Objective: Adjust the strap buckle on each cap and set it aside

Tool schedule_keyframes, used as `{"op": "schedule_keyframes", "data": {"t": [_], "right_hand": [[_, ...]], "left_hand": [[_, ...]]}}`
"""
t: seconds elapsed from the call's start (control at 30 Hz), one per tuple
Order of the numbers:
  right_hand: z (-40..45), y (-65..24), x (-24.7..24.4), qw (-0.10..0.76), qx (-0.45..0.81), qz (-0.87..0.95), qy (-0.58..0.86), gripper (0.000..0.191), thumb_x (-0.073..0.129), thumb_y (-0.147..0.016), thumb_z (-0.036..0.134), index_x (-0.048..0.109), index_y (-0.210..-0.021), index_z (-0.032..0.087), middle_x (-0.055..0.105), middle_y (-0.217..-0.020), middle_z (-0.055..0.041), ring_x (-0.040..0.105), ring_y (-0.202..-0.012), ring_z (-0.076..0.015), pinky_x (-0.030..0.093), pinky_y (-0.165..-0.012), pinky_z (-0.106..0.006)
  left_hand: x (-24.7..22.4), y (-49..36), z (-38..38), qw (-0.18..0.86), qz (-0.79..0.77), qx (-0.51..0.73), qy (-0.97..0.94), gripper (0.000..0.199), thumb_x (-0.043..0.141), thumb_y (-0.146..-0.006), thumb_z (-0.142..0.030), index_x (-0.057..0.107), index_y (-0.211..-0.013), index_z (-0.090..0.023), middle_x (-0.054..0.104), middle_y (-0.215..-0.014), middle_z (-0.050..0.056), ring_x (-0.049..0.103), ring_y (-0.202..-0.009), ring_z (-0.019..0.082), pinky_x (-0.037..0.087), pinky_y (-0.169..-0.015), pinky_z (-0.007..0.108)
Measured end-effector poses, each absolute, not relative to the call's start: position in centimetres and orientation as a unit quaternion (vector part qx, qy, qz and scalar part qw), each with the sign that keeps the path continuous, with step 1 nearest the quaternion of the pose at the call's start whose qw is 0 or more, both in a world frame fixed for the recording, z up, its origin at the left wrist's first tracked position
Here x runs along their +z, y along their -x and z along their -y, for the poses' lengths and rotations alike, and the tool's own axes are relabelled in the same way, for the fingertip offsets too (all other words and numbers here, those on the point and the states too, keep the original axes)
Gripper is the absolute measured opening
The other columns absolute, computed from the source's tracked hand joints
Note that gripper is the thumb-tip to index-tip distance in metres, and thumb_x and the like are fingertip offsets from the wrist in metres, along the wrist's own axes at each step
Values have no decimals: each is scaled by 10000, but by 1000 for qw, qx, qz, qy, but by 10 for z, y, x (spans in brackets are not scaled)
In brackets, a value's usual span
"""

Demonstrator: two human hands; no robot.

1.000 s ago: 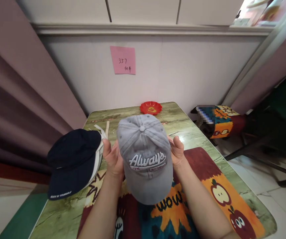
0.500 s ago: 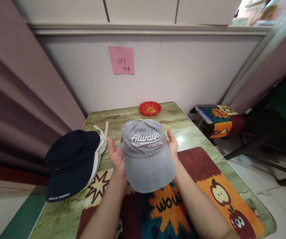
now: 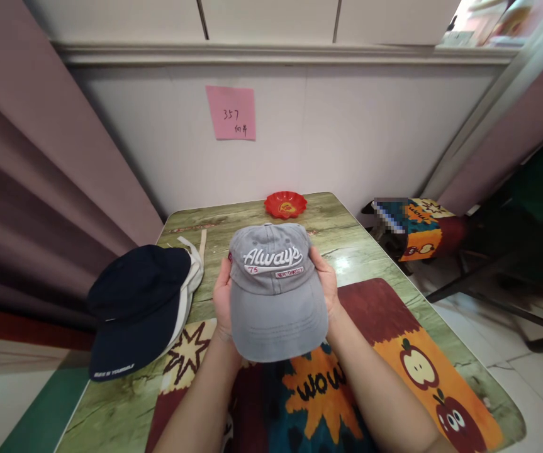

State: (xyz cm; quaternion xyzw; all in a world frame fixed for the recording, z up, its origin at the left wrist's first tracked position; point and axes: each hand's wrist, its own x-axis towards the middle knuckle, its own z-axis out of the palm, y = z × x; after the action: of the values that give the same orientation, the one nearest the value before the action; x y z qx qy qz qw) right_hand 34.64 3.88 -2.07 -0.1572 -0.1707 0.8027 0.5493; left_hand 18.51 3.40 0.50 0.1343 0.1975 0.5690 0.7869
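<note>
A grey baseball cap (image 3: 278, 314) with white "Always" lettering is held up between my two hands, its brim toward me. My left hand (image 3: 223, 299) grips the cap's left side, with the thumb against the crown. On the other side my right hand (image 3: 326, 283) holds the cap with its thumb pressed on the crown. The remaining fingers of both hands are mostly hidden behind the cap. To the left, a dark navy cap (image 3: 141, 302) lies on top of a white hat (image 3: 192, 283) with loose straps.
The green marbled table (image 3: 233, 220) carries a colourful mat (image 3: 375, 308) under my forearms. A red scalloped dish (image 3: 285, 204) sits at the back by the wall. A pink note (image 3: 231, 113) is on the wall. A covered stool (image 3: 422, 229) stands to the right.
Both thumbs, raised away from the cap before, now press against its sides. The cap has shifted slightly left and up. The other hats have stayed in place.
</note>
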Motion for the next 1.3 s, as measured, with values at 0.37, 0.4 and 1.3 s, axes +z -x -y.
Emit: {"op": "schedule_keyframes", "data": {"t": [0.37, 0.4, 1.3], "right_hand": [[-37, -345, -6, 586, 787, 108, 161, 490, 395, -974, 515, 713, -1130, 177, 770, -1067, -80, 633, -1180, -268, 419, -1103, -512], [-37, -345, -6, 588, 785, 105, 162, 502, 386, -975, 522, 712, -1132, 174, 767, -1075, -83, 630, -1186, -269, 416, -1106, -513], [-38, -353, -1, 597, 778, 98, 166, 510, 324, -999, 499, 683, -1182, 186, 753, -1124, -76, 612, -1222, -251, 394, -1122, -523]], "left_hand": [[18, -182, -34, 781, -240, 569, -94, 566, 268, -1005, -534, 617, -1342, -242, 730, -1208, 67, 561, -1296, 295, 432, -1095, 473], [20, -182, -34, 780, -243, 570, -86, 576, 248, -1010, -526, 607, -1353, -234, 730, -1208, 71, 567, -1291, 291, 434, -1094, 467], [33, -183, -25, 765, -263, 577, -111, 548, 276, -1013, -496, 609, -1351, -222, 727, -1216, 78, 588, -1264, 305, 431, -1092, 497]]}}
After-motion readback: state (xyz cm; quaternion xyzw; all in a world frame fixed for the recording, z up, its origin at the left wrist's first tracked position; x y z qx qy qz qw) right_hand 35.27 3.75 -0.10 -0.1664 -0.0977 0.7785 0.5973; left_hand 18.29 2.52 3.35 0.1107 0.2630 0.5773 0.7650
